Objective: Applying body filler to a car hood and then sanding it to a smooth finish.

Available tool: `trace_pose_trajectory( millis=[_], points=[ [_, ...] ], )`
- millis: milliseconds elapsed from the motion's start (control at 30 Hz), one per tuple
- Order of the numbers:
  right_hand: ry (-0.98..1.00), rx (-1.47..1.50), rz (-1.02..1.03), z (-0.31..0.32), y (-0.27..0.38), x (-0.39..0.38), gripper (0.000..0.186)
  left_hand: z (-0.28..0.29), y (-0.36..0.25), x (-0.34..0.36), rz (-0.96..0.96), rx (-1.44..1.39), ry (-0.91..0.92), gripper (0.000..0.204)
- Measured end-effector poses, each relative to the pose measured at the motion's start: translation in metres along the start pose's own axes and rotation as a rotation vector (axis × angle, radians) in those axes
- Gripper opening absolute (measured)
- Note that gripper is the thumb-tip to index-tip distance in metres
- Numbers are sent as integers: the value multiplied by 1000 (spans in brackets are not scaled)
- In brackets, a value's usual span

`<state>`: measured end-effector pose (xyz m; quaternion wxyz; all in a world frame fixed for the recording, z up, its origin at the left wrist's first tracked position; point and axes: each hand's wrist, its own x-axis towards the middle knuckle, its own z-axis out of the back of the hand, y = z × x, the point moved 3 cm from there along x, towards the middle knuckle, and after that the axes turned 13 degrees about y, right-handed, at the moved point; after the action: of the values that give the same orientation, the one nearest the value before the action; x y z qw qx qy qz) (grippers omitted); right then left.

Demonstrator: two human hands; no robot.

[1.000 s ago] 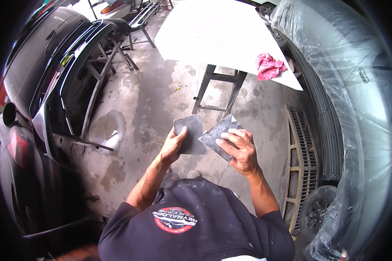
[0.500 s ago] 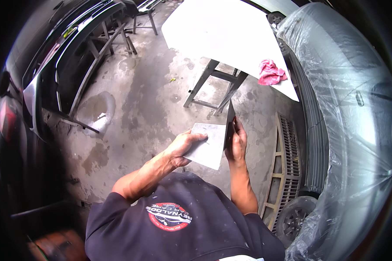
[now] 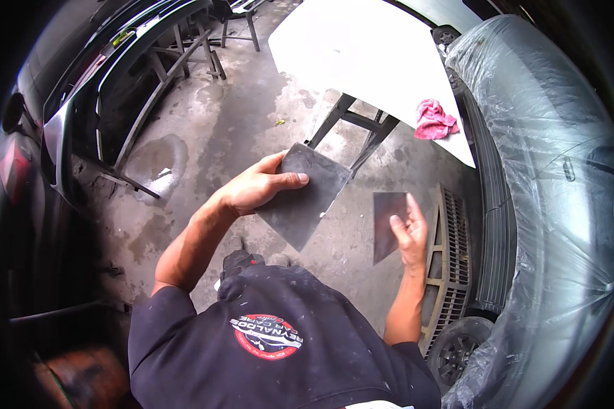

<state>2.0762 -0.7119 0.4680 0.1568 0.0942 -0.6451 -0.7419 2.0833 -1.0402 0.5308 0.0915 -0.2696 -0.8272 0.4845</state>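
Observation:
In front of my chest, my left hand (image 3: 260, 185) is closed on a dark grey sandpaper sheet (image 3: 314, 201), with the thumb flat on its face. One corner of that sheet points down toward my shirt. Off to the right, my right hand (image 3: 411, 235) pinches a smaller-looking dark sandpaper piece (image 3: 386, 221) between thumb and fingers. This piece stands nearly upright and is slightly blurred. A gap separates the two pieces.
Ahead is a large white panel (image 3: 355, 54) on a dark stand (image 3: 334, 123), with a pink cloth (image 3: 435, 121) on its right corner. A plastic-covered car (image 3: 546, 170), a slatted grille (image 3: 450, 252) and a wheel (image 3: 457, 344) line my right. Dark body panels (image 3: 133, 88) rest on stands at left.
The hands have moved apart: the left up and leftward, the right to the right. The left sheet now shows a dark face instead of a pale one. The right piece has turned toward view.

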Motion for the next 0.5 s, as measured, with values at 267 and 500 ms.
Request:
trace_pose_trajectory(
  millis=[267, 500],
  points=[
    [58, -575, 182, -57, 57, 17, 58, -4, 6, 12, -4, 336, 86, 36],
    [288, -144, -35, -53, 52, 1, 59, 46, -29, 9, -748, -62, -499, 36]
  ],
)
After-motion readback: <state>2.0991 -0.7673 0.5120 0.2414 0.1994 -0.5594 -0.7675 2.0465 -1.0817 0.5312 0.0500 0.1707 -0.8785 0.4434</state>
